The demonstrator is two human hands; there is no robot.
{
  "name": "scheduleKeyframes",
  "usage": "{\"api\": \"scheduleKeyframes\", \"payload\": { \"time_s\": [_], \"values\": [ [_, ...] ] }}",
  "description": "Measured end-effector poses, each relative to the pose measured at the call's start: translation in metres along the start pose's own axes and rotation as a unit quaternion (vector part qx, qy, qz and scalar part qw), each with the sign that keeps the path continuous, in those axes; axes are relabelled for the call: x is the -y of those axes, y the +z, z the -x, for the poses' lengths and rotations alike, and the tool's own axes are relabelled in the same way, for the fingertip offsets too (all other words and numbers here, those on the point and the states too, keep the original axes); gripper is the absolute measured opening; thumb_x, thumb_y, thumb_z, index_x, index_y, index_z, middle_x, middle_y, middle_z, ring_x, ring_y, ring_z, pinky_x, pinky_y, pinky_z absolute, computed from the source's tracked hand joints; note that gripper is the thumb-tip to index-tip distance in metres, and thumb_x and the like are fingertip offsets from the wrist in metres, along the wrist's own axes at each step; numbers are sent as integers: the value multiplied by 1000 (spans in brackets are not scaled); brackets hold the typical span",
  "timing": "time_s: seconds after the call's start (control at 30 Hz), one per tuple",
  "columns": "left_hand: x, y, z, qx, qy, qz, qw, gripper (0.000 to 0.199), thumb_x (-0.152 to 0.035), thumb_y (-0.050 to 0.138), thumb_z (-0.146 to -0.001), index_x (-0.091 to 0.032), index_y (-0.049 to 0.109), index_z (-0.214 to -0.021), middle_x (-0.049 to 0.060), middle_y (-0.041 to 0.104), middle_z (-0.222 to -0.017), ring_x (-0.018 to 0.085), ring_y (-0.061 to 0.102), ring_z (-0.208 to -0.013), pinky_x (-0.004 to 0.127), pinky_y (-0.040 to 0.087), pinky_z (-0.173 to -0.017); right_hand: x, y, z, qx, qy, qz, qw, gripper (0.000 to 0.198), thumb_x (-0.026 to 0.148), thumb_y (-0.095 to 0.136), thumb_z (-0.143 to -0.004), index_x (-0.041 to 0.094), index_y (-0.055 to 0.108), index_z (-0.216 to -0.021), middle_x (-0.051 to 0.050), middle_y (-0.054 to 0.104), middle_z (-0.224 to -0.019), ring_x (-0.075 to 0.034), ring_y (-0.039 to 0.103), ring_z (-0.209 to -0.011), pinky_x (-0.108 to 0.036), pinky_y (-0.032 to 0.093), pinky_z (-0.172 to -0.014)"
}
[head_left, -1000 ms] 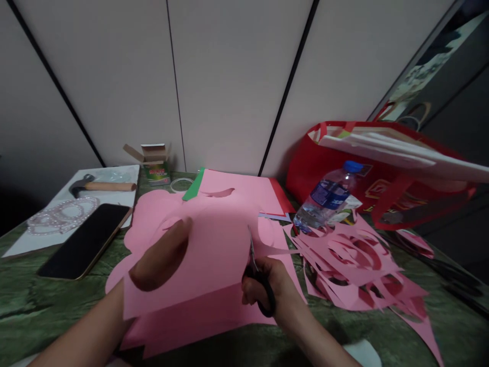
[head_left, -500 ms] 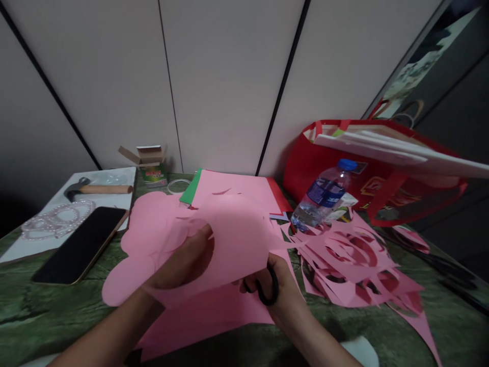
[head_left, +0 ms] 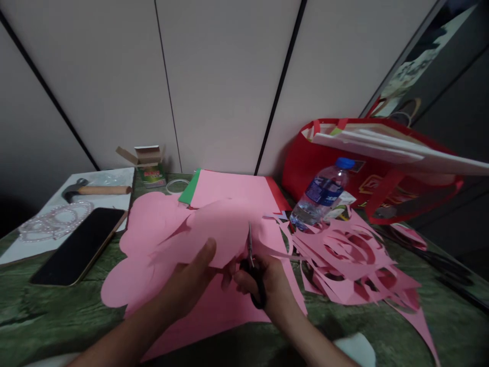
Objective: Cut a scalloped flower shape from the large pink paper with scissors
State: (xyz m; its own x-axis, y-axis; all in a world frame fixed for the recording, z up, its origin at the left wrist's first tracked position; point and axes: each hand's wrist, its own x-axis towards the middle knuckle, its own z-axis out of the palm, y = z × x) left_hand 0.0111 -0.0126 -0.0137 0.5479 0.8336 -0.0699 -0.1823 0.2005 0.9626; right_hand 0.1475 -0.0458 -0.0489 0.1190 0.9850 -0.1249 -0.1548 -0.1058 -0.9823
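Note:
My left hand (head_left: 196,278) pinches the lower edge of a sheet of pink paper (head_left: 225,224), thumb on top. In my right hand (head_left: 269,283) is a pair of black-handled scissors (head_left: 252,272), fingers through the loops. Their blade points up and lies over the paper's right part, where a thin strip curls away. Beneath both hands lies a larger pink sheet (head_left: 214,308). Rounded pink cut-outs (head_left: 143,224) are spread at the left of my left hand. To the right of the scissors is a heap of pink paper scraps (head_left: 355,260).
A black phone (head_left: 80,244), a hammer (head_left: 103,189) and a string of beads (head_left: 57,221) lie on the left. Behind stand a small open box (head_left: 152,171) and a stack of coloured paper (head_left: 233,188). A water bottle (head_left: 321,193) leans near a red bag (head_left: 321,158).
The pink paper has been turned and lowered between my hands. My left hand has shifted to its lower edge. The scissor blade, hidden before, now shows above the paper.

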Motion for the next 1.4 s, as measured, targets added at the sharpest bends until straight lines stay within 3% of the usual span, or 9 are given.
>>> {"api": "scheduleKeyframes", "payload": {
  "time_s": [0.17,0.27,0.33,0.4,0.5,0.67,0.83,1.1,1.4],
  "values": [
    [-2,4,0,-63,-20,86,994,41,-42,39,-83,-15,67,-72,8,69,-76,25,62,-79,36,46,-73,-4,-1,0,27,4,-19,999,24,25,69,-57,15,54,-73,7,51,-44,-10,50,-39,-22,40,-41],
    [-6,6,1,-191,-46,-17,980,38,-46,45,-78,-16,69,-81,7,70,-88,26,60,-91,36,45,-80,-4,-2,1,68,23,-35,997,26,25,62,-64,14,56,-86,8,50,-42,-12,53,-41,-23,41,-42],
    [-8,5,2,-278,-71,-119,951,36,-49,51,-73,-17,68,-78,7,71,-85,27,61,-90,33,47,-75,-3,-2,1,85,33,-54,994,24,26,60,-66,13,58,-85,7,50,-41,-11,51,-40,-24,42,-44],
    [-8,1,3,-318,-91,-206,921,39,-54,53,-70,-18,66,-75,7,70,-77,27,62,-80,32,49,-66,-2,-3,1,102,46,-81,990,20,29,60,-68,13,58,-79,7,49,-41,-10,48,-39,-26,45,-47],
    [-7,-4,4,-314,-92,-276,904,40,-57,51,-69,-19,63,-71,6,68,-72,26,62,-72,32,49,-61,-3,-4,1,128,44,-119,984,20,32,62,-70,13,58,-76,7,49,-44,-8,45,-39,-29,47,-50],
    [-6,3,6,-295,-42,-254,920,26,-44,57,-69,-20,61,-78,6,69,-90,25,61,-89,30,48,-75,4,-8,1,125,-6,-97,987,29,40,67,-68,15,54,-77,5,51,-55,-10,49,-50,-27,44,-55],
    [-6,17,10,-326,-72,-255,908,19,-40,56,-70,-22,63,-71,5,71,-81,25,63,-84,34,48,-76,12,-8,1,127,-58,-59,988,28,38,70,-66,16,55,-74,3,53,-64,-12,52,-62,-25,41,-61],
    [-2,15,10,-333,-58,-237,911,21,-41,59,-67,-21,60,-73,8,70,-91,25,62,-90,35,47,-81,8,-9,2,136,-64,-69,986,25,34,69,-69,16,55,-79,3,50,-67,-13,48,-64,-29,41,-67],
    [2,6,10,-302,-46,-243,921,26,-48,60,-65,-22,57,-69,8,69,-84,26,60,-90,36,44,-84,12,-9,5,124,-61,-43,990,22,34,66,-71,17,54,-76,2,50,-67,-15,51,-65,-29,40,-64]
  ]
}}
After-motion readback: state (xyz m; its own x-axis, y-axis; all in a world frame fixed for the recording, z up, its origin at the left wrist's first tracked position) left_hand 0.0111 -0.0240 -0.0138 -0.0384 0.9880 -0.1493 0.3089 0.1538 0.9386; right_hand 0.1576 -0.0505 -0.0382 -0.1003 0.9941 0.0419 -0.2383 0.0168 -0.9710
